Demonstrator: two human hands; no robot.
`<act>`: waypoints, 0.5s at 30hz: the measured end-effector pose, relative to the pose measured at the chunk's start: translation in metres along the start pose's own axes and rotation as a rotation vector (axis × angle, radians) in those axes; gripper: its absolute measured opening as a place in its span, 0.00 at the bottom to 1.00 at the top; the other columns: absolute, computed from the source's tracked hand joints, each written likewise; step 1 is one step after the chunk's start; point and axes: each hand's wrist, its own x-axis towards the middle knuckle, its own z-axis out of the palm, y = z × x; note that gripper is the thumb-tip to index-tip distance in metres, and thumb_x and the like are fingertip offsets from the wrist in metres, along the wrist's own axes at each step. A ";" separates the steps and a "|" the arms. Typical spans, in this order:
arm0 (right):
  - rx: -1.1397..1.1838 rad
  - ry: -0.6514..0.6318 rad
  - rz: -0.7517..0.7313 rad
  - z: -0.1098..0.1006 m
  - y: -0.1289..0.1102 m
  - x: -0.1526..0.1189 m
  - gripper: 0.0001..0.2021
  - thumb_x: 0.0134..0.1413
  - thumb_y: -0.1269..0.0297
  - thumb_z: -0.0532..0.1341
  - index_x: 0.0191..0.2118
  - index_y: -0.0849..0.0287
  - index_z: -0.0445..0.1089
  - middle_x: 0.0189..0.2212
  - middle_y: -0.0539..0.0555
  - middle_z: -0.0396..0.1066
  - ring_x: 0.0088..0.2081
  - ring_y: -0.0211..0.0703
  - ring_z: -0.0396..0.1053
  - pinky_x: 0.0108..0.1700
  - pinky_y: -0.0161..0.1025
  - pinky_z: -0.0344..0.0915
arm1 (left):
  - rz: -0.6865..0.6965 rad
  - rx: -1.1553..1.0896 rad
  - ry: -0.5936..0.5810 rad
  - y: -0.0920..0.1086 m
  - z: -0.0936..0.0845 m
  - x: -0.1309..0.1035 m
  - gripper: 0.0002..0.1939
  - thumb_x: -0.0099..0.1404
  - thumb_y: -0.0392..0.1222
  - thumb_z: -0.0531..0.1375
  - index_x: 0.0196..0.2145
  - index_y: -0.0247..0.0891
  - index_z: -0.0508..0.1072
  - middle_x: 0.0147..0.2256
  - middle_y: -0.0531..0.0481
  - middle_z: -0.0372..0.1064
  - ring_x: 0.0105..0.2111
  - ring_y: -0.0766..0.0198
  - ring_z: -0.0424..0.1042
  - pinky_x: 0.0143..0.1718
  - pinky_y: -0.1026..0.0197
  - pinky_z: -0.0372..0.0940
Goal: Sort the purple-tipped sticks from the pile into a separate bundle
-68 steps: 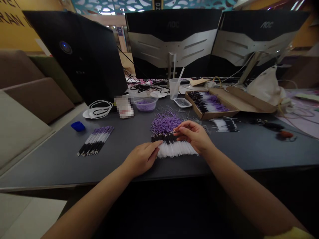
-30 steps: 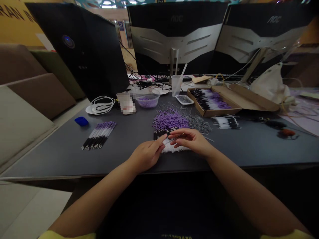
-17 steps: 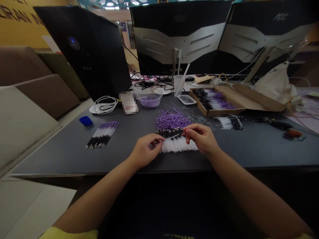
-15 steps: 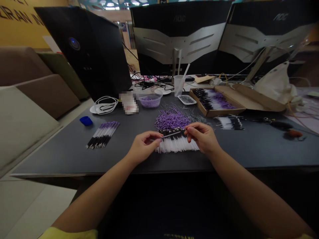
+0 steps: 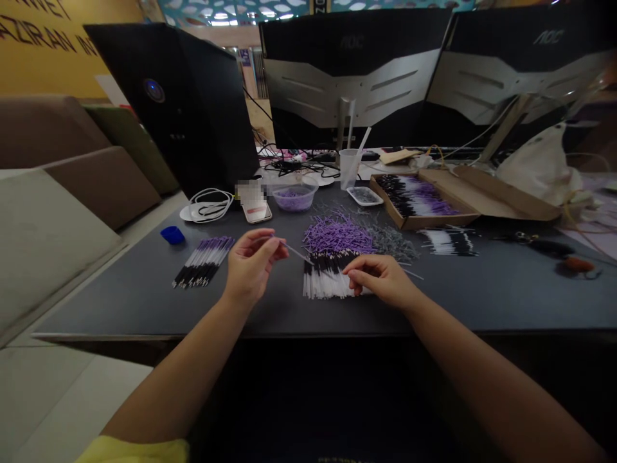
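My left hand [image 5: 253, 260], raised over the desk left of the piles, is closed on a thin clear stick [image 5: 295, 251]; its purple end shows near the fingertips. The stick slants down to the right. My right hand [image 5: 380, 278] hovers at the right part of a row of black-and-white sticks [image 5: 322, 283], thumb and fingers pinched together. What they pinch, if anything, is too small to make out. Behind the row lies a heap of small purple tubes [image 5: 337, 233], with grey thin pieces [image 5: 395, 243] beside it.
Finished-looking purple, white and black sticks [image 5: 205, 260] lie at the left near a blue cap [image 5: 172, 235]. Further back stand a clear bowl [image 5: 295, 199], a phone [image 5: 258, 211], a plastic cup [image 5: 348, 170], a small tray [image 5: 365, 196] and an open cardboard box [image 5: 414, 220].
My left hand has moved left and up with the stick, away from my right hand. My right hand has dropped slightly toward the row of sticks. The view has shifted a little.
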 end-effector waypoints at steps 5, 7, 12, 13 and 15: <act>0.022 0.012 -0.011 -0.001 -0.001 0.001 0.07 0.51 0.61 0.64 0.32 0.60 0.73 0.21 0.48 0.71 0.22 0.33 0.68 0.27 0.33 0.67 | 0.045 0.724 0.088 0.030 -0.043 0.049 0.15 0.62 0.47 0.62 0.41 0.33 0.69 0.27 0.56 0.67 0.26 0.74 0.65 0.33 0.65 0.67; 0.024 0.008 -0.014 0.000 -0.002 0.001 0.07 0.51 0.61 0.64 0.31 0.60 0.73 0.21 0.48 0.71 0.22 0.33 0.68 0.27 0.34 0.67 | -0.004 0.890 0.110 0.043 -0.064 0.067 0.14 0.62 0.45 0.60 0.41 0.31 0.71 0.25 0.58 0.64 0.23 0.78 0.60 0.32 0.67 0.64; 0.016 0.002 -0.007 0.000 -0.002 0.001 0.06 0.52 0.62 0.64 0.31 0.60 0.73 0.21 0.49 0.71 0.22 0.34 0.68 0.27 0.34 0.67 | -0.109 1.277 0.214 0.061 -0.108 0.088 0.11 0.60 0.42 0.61 0.36 0.30 0.75 0.20 0.60 0.58 0.24 0.78 0.55 0.42 0.63 0.61; 0.011 0.003 -0.007 0.000 -0.002 0.001 0.07 0.52 0.62 0.64 0.31 0.60 0.73 0.21 0.49 0.71 0.22 0.34 0.68 0.27 0.34 0.67 | -0.140 1.338 0.215 0.061 -0.114 0.089 0.10 0.61 0.41 0.60 0.35 0.30 0.75 0.20 0.60 0.58 0.24 0.78 0.56 0.43 0.63 0.60; -0.002 0.002 -0.011 0.000 -0.001 0.001 0.07 0.52 0.61 0.63 0.31 0.60 0.73 0.21 0.49 0.71 0.22 0.34 0.68 0.27 0.34 0.67 | -0.201 1.432 0.188 0.059 -0.126 0.091 0.09 0.60 0.38 0.60 0.37 0.31 0.75 0.21 0.59 0.60 0.25 0.76 0.57 0.42 0.64 0.59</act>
